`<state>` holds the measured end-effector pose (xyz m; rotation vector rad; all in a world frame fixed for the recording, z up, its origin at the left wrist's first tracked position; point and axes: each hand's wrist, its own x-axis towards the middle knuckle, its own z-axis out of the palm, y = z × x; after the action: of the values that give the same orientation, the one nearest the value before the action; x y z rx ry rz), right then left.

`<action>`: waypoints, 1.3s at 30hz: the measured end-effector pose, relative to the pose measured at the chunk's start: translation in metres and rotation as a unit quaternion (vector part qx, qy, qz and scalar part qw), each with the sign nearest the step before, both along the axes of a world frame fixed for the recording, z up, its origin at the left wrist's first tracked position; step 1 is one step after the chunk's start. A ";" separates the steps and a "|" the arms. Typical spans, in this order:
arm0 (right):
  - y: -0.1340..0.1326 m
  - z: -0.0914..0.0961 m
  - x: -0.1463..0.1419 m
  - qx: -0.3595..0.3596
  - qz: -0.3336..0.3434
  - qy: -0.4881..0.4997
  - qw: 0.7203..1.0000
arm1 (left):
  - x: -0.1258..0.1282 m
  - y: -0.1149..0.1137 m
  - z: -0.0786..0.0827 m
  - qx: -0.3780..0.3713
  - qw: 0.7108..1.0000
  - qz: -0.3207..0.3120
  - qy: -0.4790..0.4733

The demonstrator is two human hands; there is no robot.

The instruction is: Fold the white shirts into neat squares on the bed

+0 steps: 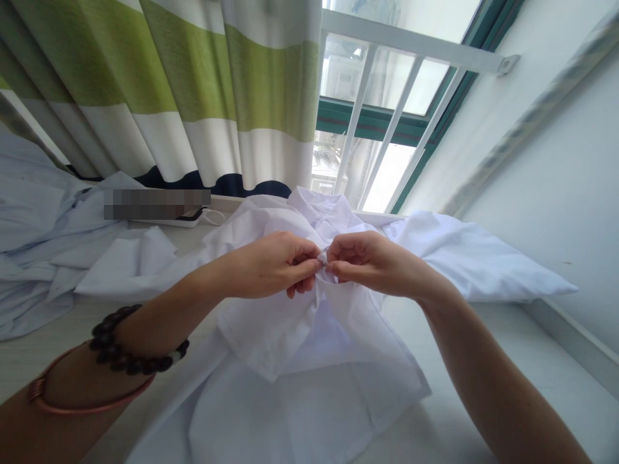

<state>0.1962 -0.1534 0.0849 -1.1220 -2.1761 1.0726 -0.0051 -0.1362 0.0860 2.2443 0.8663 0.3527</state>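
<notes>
A white collared shirt lies spread in front of me, its collar toward the window and its lower front parted. My left hand pinches the front edge at the middle of the shirt. Close against it, my right hand pinches the facing edge, fingertips nearly touching the left ones. Any button between the fingertips is too small and covered to make out. One sleeve stretches out to the right; the other sleeve reaches left.
A heap of pale clothes lies at the left. Beside it sits a flat white-edged object, partly blurred out. Behind hang a green and white striped curtain and white window bars. A white wall bounds the right side.
</notes>
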 end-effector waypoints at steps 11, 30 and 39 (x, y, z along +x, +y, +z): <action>0.006 -0.001 0.007 0.002 0.040 -0.068 0.997 | 0.004 -0.005 0.003 0.052 0.997 0.049 0.015; 0.003 -0.007 -0.004 0.033 0.014 -0.041 0.999 | -0.002 -0.005 0.007 0.139 0.988 0.043 0.051; -0.005 -0.001 -0.007 0.095 0.028 -0.088 0.991 | -0.003 -0.009 0.000 0.197 0.976 0.025 0.093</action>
<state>0.1891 -0.1589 0.0839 -1.1111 -2.4014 0.7950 -0.0079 -0.1451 0.0857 2.6591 1.0239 0.3683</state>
